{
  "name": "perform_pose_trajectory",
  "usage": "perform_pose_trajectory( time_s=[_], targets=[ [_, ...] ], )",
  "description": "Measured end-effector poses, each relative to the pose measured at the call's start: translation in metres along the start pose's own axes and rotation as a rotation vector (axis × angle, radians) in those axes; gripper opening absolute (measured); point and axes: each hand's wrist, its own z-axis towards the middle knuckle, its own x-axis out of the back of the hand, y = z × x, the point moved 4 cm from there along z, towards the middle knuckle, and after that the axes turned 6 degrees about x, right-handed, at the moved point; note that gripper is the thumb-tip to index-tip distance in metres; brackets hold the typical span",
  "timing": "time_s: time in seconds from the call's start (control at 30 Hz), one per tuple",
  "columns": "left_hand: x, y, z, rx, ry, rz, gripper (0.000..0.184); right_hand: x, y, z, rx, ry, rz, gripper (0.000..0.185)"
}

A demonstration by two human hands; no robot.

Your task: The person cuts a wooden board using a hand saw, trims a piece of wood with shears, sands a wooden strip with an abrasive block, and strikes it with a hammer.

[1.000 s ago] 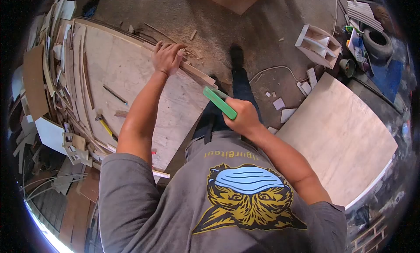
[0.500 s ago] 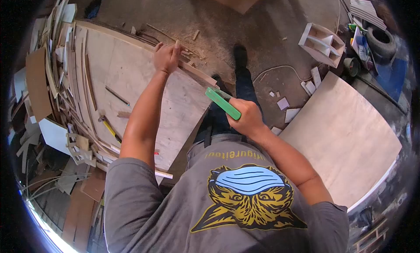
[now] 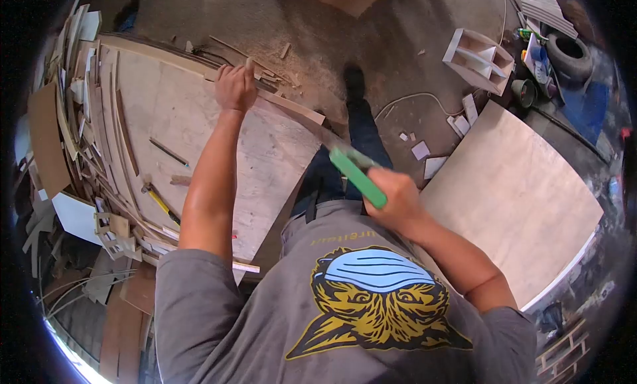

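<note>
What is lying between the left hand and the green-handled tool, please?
Between the left hand and the green-handled tool, the end part of a wooden strip shows in the head view.

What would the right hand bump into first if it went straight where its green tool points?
Ahead of the right hand and green tool, probably the wooden strip; depth is unclear.
</note>
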Motion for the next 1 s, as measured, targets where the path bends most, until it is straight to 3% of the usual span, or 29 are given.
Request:
perform_pose_trajectory(
  time_s=[0.07, 0.13, 0.23, 0.33, 0.53, 0.7, 0.87, 1.0],
  targets=[
    [-0.005, 0.001, -0.01, -0.01, 0.038, -0.011, 0.05, -0.015, 0.01, 0.03, -0.003, 0.043, 0.027, 0.02],
    [-0.003, -0.002, -0.005, -0.022, 0.126, 0.002, 0.05, -0.026, -0.006, 0.049, -0.028, -0.051, 0.008, 0.018],
    [0.0, -0.003, -0.003, 0.093, -0.106, 0.028, 0.049, -0.021, 0.005, 0.033, -0.035, -0.041, 0.042, 0.017],
    [0.005, 0.003, 0.0, 0.139, -0.15, 0.021, 0.049, 0.011, 0.002, 0.007, -0.013, -0.027, 0.061, 0.018],
    [0.009, 0.011, -0.004, 0.078, -0.04, 0.007, 0.05, 0.013, 0.011, -0.002, -0.025, -0.091, 0.048, 0.019],
    [0.002, 0.001, 0.001, 0.094, -0.105, 0.113, 0.054, -0.019, 0.017, 0.041, 0.056, 0.029, 0.094, 0.021],
    [-0.003, 0.001, -0.003, 0.086, -0.101, 0.099, 0.055, 0.035, 0.006, -0.022, -0.037, -0.13, 0.004, 0.021],
    [0.002, 0.004, -0.002, 0.122, -0.128, 0.094, 0.056, 0.012, 0.022, 0.01, 0.015, -0.091, 0.097, 0.021]
  ],
)
